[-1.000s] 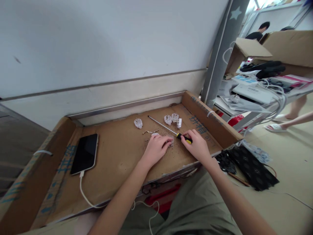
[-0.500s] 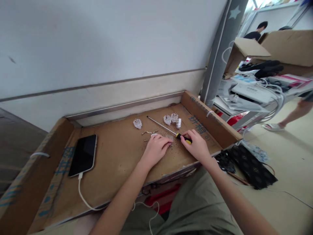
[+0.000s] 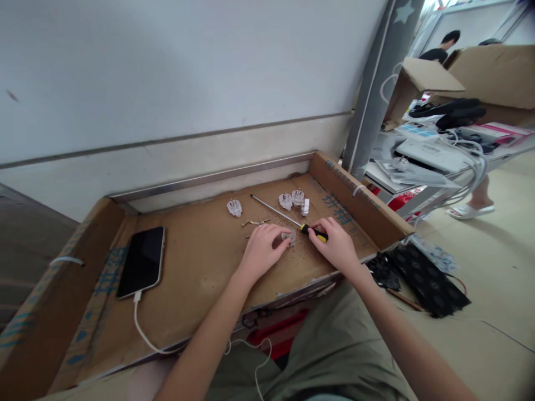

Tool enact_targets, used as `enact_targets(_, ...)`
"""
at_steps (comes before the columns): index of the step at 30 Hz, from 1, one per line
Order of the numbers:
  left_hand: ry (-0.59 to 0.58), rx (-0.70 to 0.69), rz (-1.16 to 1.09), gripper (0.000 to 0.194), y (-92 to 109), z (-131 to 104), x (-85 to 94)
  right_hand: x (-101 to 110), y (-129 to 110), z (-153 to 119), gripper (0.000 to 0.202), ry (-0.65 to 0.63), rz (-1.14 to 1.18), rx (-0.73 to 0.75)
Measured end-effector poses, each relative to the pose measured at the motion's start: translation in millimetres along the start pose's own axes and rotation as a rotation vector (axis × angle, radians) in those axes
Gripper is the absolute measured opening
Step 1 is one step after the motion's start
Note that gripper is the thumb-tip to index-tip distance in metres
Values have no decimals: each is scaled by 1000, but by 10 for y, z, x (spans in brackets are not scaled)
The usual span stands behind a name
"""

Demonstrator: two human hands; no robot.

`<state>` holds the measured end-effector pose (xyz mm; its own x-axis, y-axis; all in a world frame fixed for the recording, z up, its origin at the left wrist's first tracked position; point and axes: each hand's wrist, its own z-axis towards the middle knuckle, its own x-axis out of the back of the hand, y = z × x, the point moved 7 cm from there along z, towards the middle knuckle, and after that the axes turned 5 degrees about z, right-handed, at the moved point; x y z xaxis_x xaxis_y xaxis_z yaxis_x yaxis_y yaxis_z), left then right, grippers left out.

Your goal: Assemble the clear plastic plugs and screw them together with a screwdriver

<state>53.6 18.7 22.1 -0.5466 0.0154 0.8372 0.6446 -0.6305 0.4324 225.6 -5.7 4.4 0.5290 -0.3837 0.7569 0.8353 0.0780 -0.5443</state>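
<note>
My left hand [image 3: 267, 245] pinches a clear plastic plug [image 3: 288, 238] between thumb and fingers, low over the cardboard. To its right, my right hand [image 3: 332, 240] is closed round the black and yellow handle of a screwdriver [image 3: 277, 213], whose long shaft points away to the upper left. Small metal pieces [image 3: 256, 223] lie just beyond my left hand. Farther back is a lone clear plug [image 3: 234, 208], pins up. Behind the screwdriver shaft sit another clear plug [image 3: 285, 201], one beside it [image 3: 298, 196] and a white-sided plug [image 3: 305, 207].
A phone [image 3: 142, 262] with a white cable [image 3: 144, 334] lies on the left of the cardboard tray [image 3: 196, 278]. Raised cardboard walls bound both sides. A cluttered table [image 3: 434, 156] stands at the right; a person [image 3: 438, 53] is beyond it. Black items [image 3: 430, 281] lie on the floor.
My left hand has shifted its fingers, so the clear plug now shows between thumb and fingertips; earlier the hand mostly covered it. My right hand keeps its hold on the screwdriver.
</note>
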Motion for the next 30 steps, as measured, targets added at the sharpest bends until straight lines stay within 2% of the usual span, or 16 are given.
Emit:
enact_targets(12,-13,79,103,17,-93,-19,11,4,-4,-3,28,2,7,5)
enact_targets(25,-4,27,149,14,-79,-30,-2,1,-21,-14,26,-5,-12,3)
enact_targets(30,-7,11,139,13,-74,-19,-15,-6,-41,-23,27,-22,1,45)
